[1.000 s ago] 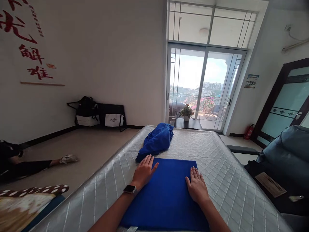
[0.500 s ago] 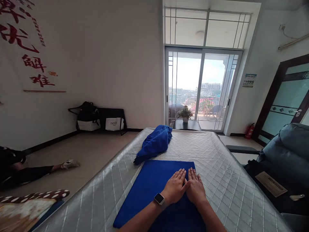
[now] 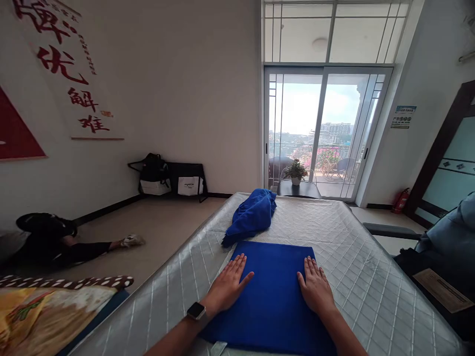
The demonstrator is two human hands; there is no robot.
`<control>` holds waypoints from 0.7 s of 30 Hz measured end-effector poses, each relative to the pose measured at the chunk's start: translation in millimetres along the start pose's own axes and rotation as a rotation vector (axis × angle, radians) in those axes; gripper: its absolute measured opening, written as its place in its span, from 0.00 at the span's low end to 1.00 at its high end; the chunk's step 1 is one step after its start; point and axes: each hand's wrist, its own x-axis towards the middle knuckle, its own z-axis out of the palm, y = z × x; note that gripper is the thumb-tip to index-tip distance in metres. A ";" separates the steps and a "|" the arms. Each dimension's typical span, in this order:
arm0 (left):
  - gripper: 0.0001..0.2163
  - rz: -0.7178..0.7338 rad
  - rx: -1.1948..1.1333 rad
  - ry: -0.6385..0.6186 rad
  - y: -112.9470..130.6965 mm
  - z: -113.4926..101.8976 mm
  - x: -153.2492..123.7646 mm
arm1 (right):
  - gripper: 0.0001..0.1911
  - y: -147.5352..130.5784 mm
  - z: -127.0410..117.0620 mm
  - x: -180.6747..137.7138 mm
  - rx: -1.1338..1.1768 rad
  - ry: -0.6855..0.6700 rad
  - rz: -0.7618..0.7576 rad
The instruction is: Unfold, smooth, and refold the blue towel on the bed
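Observation:
A flat folded blue cloth lies on a grey quilted mattress in front of me. My left hand, with a watch on its wrist, rests flat on the cloth's left edge, fingers stretched out. My right hand lies flat near the cloth's right edge, fingers together and extended. Neither hand holds anything. A crumpled blue cloth sits bunched on the mattress just beyond the flat one.
A person in dark clothes lies on the floor at left. Bags stand by the far wall. A small table with a potted plant is before the glass balcony door. A patterned cushion is at lower left, a blue-grey chair at right.
My left hand slid from beside the right hand back across the cloth to its left edge. The right hand stayed near the right edge. The view shifted slightly to the left.

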 end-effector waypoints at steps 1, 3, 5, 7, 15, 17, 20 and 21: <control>0.34 -0.001 -0.004 0.012 -3.9 0.1 -2.5 | 0.37 0.6 1.0 0.7 -0.006 -0.002 0.000; 0.33 -0.001 -0.016 0.036 -8.0 2.0 -5.0 | 0.37 1.5 2.6 1.6 -0.013 -0.004 -0.003; 0.33 -0.006 -0.032 0.048 -8.9 4.6 -5.0 | 0.37 2.1 3.5 2.0 -0.021 -0.001 -0.005; 0.34 -0.010 -0.044 0.051 -8.2 6.1 -3.9 | 0.38 2.5 4.1 2.3 -0.031 0.003 -0.005; 0.37 -0.024 -0.075 0.030 -3.7 1.7 -2.7 | 0.38 6.3 9.4 5.5 -0.084 0.014 -0.012; 0.37 -0.029 -0.080 0.037 -2.5 1.5 -2.6 | 0.37 6.4 10.1 5.4 -0.096 0.014 -0.014; 0.38 -0.036 -0.087 0.066 -0.8 1.1 -2.5 | 0.37 3.3 7.9 4.5 -0.119 0.012 -0.014; 0.38 -0.038 -0.090 0.070 -0.2 0.6 -2.5 | 0.37 1.4 6.1 3.9 -0.132 0.015 -0.009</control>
